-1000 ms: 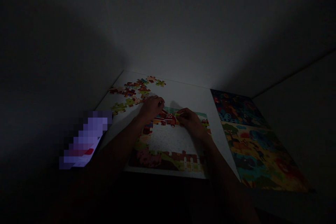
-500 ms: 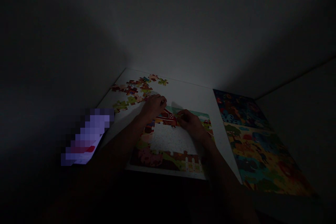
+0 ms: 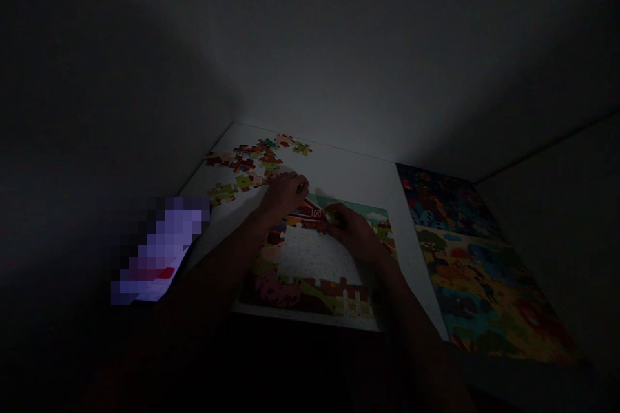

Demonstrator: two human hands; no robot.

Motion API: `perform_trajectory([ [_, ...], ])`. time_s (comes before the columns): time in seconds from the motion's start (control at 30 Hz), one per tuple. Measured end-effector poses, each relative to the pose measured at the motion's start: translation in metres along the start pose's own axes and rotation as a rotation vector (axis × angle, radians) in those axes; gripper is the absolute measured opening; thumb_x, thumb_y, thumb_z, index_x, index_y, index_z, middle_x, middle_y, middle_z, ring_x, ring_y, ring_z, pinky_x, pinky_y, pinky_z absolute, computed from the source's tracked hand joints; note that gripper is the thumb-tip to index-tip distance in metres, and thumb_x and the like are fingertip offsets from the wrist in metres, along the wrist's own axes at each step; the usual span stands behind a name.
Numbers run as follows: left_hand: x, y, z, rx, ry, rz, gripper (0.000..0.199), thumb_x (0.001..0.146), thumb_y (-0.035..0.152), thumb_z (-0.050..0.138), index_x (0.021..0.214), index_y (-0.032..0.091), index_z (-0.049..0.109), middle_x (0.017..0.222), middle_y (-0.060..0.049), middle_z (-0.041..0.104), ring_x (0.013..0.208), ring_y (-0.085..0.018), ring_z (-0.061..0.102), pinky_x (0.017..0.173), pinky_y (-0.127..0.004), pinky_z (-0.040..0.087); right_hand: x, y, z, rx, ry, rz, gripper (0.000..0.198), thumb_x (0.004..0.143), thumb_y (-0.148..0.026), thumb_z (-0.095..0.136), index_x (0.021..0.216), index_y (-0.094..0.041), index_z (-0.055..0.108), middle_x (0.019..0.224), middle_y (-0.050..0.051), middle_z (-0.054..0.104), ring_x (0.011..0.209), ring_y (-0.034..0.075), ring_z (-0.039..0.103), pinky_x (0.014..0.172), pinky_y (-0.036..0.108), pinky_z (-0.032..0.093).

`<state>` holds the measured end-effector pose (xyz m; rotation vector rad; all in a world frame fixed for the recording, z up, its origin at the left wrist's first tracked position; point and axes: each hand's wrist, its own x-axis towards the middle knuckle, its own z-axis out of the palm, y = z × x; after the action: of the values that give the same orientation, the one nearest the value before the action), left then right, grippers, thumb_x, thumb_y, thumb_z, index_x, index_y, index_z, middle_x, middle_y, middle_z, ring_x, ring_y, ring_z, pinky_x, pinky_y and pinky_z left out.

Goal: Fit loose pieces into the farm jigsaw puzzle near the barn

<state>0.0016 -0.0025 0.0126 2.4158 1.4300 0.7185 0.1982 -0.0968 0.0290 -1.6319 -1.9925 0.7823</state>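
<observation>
Both hands work over a partly joined jigsaw puzzle [image 3: 320, 303], which lies flat on a white tabletop [image 3: 363, 171] in very dim light. Left hand [image 3: 285, 193] sits at the puzzle's upper left, its fingers curled in and the thumb near the forefinger; whether anything is between them cannot be told. Right hand [image 3: 352, 227] is at the upper middle, just right of a red barn [image 3: 310, 213] printed on the joined pieces, with thumb and forefinger drawn together in a pinch on a small yellow-green piece [image 3: 332, 212] whose outline is too dim to make out. Joined pieces run around a bare middle patch, where the pale surface shows; along the near side they bear a white fence [image 3: 352, 303] and a pinkish, rounded shape [image 3: 278, 290]. Loose pieces [image 3: 245, 164] in reds, greens and pinks lie in a spread beyond the left hand, toward the far left corner, some overlapping or touching. To the right of the puzzle, apart from it, are two colourful pictures: a dark blue one [image 3: 445, 203] farther off, and a yellow animal scene [image 3: 479, 290] nearer. At left glows a bright purplish object [image 3: 169, 245], blurred into blocks.
</observation>
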Motion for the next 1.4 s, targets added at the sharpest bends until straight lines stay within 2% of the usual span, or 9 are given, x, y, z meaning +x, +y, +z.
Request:
perform_trajectory([
  [0.33,-0.003,0.004,-0.006,0.065,-0.042,0.119,0.019,0.091,0.024,0.051,0.091,0.019,0.070,0.091,-0.006,0.067,0.094,-0.021,0.061,0.092,-0.036,0.044,-0.005,-0.003,-0.005,-0.166,-0.021,-0.084,0.038,0.087,-0.043,0.065,0.119,-0.024,0.061,0.112,0.009,0.067,0.097,0.023,0.064,0.080,0.033,0.048],
  [0.73,-0.003,0.000,0.000,-0.117,-0.026,0.140,0.020,0.091,0.024,0.052,0.092,0.019,0.071,0.092,-0.006,0.069,0.095,-0.022,0.062,0.094,-0.039,0.043,-0.004,-0.004,-0.001,-0.272,-0.021,-0.081,0.035,0.087,-0.042,0.065,0.115,-0.023,0.063,0.105,0.009,0.063,0.090,0.022,0.063,0.070,0.030,0.048],
  [0.87,0.001,-0.004,0.004,-0.354,-0.008,0.055,0.022,0.087,0.020,0.051,0.095,0.020,0.072,0.095,-0.005,0.070,0.092,-0.019,0.063,0.090,-0.035,0.047,-0.004,-0.002,-0.001,-0.263,-0.022,-0.082,0.035,0.088,-0.044,0.064,0.116,-0.023,0.063,0.106,0.008,0.062,0.092,0.022,0.063,0.071,0.030,0.048],
  [1.03,0.011,-0.019,-0.001,-0.747,0.141,-0.224,0.023,0.080,0.023,0.053,0.093,0.020,0.071,0.092,-0.003,0.070,0.086,-0.018,0.063,0.080,-0.031,0.050,-0.003,-0.005,-0.003,-0.218,-0.050,-0.067,0.036,0.087,-0.043,0.065,0.117,-0.023,0.064,0.106,0.008,0.062,0.094,0.022,0.063,0.076,0.032,0.048],
  [1.13,0.014,-0.025,-0.010,-0.787,0.196,-0.264,0.027,0.080,0.024,0.049,0.095,0.019,0.070,0.092,-0.003,0.070,0.084,-0.017,0.063,0.077,-0.029,0.050,-0.003,-0.004,-0.004,-0.185,-0.049,-0.051,0.037,0.086,-0.042,0.067,0.117,-0.023,0.065,0.107,0.008,0.062,0.093,0.021,0.062,0.078,0.032,0.048],
  [1.23,0.006,-0.020,-0.018,-0.724,0.160,-0.192,0.021,0.076,0.020,0.052,0.085,0.019,0.071,0.089,-0.003,0.068,0.086,-0.017,0.062,0.082,-0.030,0.049,-0.002,0.001,-0.004,-0.124,-0.039,-0.078,0.036,0.085,-0.040,0.068,0.116,-0.022,0.066,0.105,0.008,0.063,0.093,0.020,0.062,0.079,0.032,0.049],
  [1.3,-0.006,-0.010,-0.020,-0.575,0.016,-0.050,0.020,0.077,0.017,0.051,0.081,0.019,0.070,0.087,-0.003,0.067,0.086,-0.017,0.061,0.083,-0.032,0.048,-0.001,0.005,-0.005,-0.066,-0.034,-0.106,0.032,0.086,-0.036,0.067,0.115,-0.021,0.067,0.104,0.008,0.064,0.092,0.019,0.062,0.080,0.031,0.049],
  [1.37,-0.021,0.002,-0.020,-0.345,-0.139,0.127,0.022,0.082,0.016,0.050,0.087,0.021,0.070,0.091,-0.004,0.067,0.091,-0.018,0.061,0.088,-0.034,0.047,0.000,0.009,-0.006,-0.015,-0.018,-0.115,0.031,0.086,-0.030,0.067,0.115,-0.020,0.066,0.106,0.008,0.066,0.092,0.019,0.062,0.081,0.031,0.049],
  [1.4,-0.029,0.008,-0.019,-0.240,-0.168,0.189,0.022,0.085,0.017,0.049,0.092,0.021,0.070,0.095,-0.004,0.067,0.094,-0.019,0.060,0.091,-0.036,0.046,0.000,0.010,-0.007,0.001,-0.005,-0.110,0.030,0.086,-0.027,0.066,0.115,-0.019,0.066,0.106,0.008,0.066,0.093,0.019,0.063,0.081,0.032,0.049],
])
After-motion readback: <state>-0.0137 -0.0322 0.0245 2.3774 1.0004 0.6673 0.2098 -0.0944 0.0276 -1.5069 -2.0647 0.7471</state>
